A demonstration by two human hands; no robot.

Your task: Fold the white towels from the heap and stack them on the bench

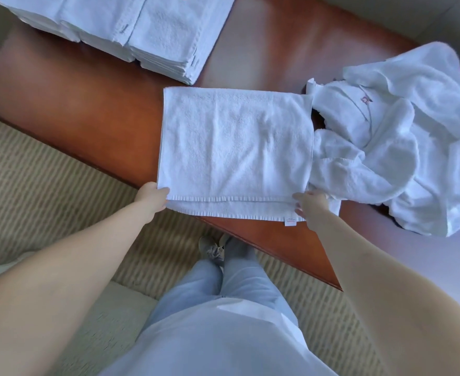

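A person is standing at a glossy brown bench [93, 109], both arms reaching forward. One white towel [234, 147] is lying flat across the middle of the bench, already doubled over, its two hemmed edges sitting slightly offset at the near side and overhanging the bench edge a little. The left hand [153, 195] is pinching the near left corner, thumb on top, fingers tucked beneath the cloth. The right hand [310, 204] is gripping the near right corner beside a small label [290, 221]; its fingers are curling around the edge, though how many layers they are taking is hard to tell from this angle. The heap [402, 147] of unfolded towels is lying to the right, touching the flat towel's right edge. The finished stack [131, 28] is sitting at the far left of the bench, well apart. Judged step: mid-fold, edges being squared. The next move likely calls for lifting both near corners evenly and carrying them across for another fold, keeping hems aligned, then transferring to the stack.
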